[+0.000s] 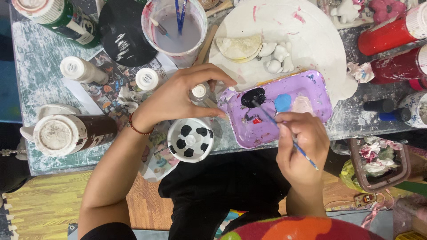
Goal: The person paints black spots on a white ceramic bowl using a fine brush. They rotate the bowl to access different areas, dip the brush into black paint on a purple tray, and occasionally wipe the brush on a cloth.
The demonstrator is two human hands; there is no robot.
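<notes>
Head view shows us loading black paint: our right hand (300, 144) has fingers clamped on a thin blue-handled brush (284, 133), tip in the purple plastic palette tray (320, 104), while left-hand fingers (178, 95) grip a small white-capped bottle (199, 92) (the black-spotted white ceramic cup (190, 139) sits just below on the table), so we judge spotting comes next.

paint bottles (82, 70) and water cup (174, 26) crowding the left; bare plate (311, 40) beyond the palette (284, 111)

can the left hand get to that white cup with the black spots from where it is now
Probably yes. The left hand rests just above the spotted cup at the table's near edge, and nothing lies between them.
</notes>
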